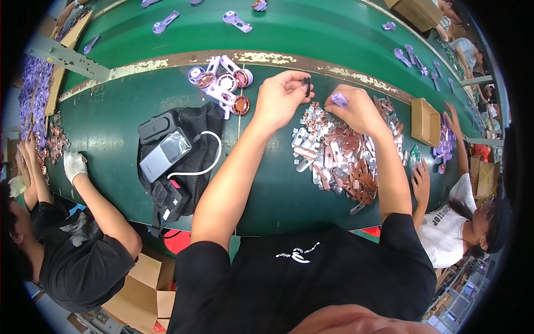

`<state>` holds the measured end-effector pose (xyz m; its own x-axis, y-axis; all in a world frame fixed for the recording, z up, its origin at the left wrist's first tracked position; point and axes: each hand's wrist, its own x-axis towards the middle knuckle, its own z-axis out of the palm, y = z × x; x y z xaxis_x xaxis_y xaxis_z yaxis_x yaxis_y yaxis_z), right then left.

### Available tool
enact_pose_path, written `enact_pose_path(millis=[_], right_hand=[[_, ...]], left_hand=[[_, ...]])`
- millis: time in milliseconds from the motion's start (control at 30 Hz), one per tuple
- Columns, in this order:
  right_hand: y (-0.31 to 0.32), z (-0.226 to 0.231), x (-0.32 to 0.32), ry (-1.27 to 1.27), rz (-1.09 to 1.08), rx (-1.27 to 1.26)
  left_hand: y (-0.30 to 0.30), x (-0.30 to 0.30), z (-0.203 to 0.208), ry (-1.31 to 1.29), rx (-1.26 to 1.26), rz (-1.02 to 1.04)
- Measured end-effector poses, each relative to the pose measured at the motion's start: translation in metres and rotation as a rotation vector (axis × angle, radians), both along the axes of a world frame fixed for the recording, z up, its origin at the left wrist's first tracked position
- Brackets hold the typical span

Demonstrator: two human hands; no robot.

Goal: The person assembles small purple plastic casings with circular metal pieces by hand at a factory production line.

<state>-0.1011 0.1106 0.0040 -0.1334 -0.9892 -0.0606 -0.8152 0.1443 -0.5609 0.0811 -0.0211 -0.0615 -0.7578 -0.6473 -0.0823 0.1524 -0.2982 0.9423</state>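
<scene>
My left hand (280, 99) is closed above the green table, pinching a small black part (306, 85) between thumb and fingertips. Just to its right, my right hand (359, 113) is curled round a small light-purple plastic piece (339, 99), whose end sticks out by the thumb. Under and in front of the right hand spreads a heap of loose brown and clear plastic parts (339, 158), some of it hidden by that hand and forearm. Left of my left hand lies a cluster of purple fan-shaped units (227, 82) with round brown and white heads.
A black mesh bag (201, 119) with a grey power bank (166, 155) and white cable lies left of my left forearm. Beyond a worn ledge, a green conveyor belt (311, 30) carries scattered purple units. An open cardboard box (425, 122) stands right. Co-workers reach in from both sides.
</scene>
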Motion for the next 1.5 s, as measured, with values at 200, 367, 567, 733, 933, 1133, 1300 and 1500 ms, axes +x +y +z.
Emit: enact_pose_path(millis=[200,367,567,733,933,1133,1300,1500], right_hand=[[-0.003,-0.007,0.0,0.078,-0.078,-0.018],[-0.01,-0.01,0.012,0.004,-0.175,-0.159],[-0.033,-0.009,0.048,-0.399,-0.467,-0.232],[-0.039,-0.019,0.058,-0.35,-0.566,-0.275],[-0.04,-0.021,0.05,-0.478,-0.546,-0.295],[-0.031,0.0,0.045,-0.923,-0.522,-0.11],[-0.012,0.011,0.01,-1.306,-0.248,-0.094],[-0.003,0.032,0.008,-0.947,-0.258,-0.078]], left_hand=[[0.003,-0.001,0.002,-0.016,0.003,0.022],[0.002,-0.002,0.003,-0.04,0.004,0.034],[0.007,-0.004,0.004,0.052,0.088,0.081],[0.005,0.0,0.008,0.168,0.157,0.119],[0.001,0.004,0.013,0.219,0.226,0.066],[0.001,0.005,0.014,0.184,0.283,0.073],[-0.008,0.01,0.013,0.177,0.36,0.056],[-0.004,0.012,0.021,0.048,0.358,-0.075]])
